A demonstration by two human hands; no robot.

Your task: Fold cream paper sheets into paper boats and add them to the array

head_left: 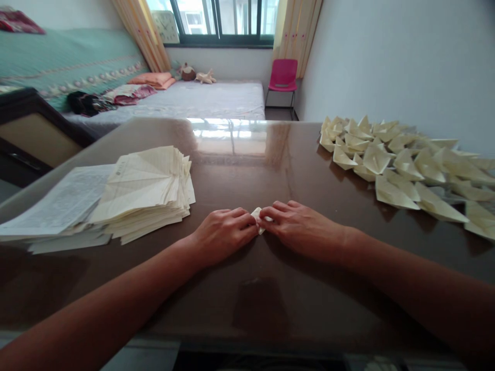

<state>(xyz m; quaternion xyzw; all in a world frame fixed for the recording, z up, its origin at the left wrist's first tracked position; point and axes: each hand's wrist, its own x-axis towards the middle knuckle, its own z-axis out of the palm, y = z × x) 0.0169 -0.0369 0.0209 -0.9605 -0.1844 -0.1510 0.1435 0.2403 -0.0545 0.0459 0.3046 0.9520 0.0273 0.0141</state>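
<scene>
A brown table (240, 178) bears paper boats (406, 166) at right and a paper stack (143, 188) at left. Between these, the right hand (303, 229) and left hand (226, 233) both pinch a small folded paper (256, 212) in their fingertips.

Holds the left hand (222, 232) just left of the small folded paper (256, 212), back upward, with bent fingers and the tips pinching at it. Has the right hand (294, 226) just right of the paper, also back upward, with curled fingers partly covering it. Stretches a bare left forearm (127, 293) from the near left of the paper, a bare right forearm (402, 273) from its near right, with both wrists roughly straight.
</scene>
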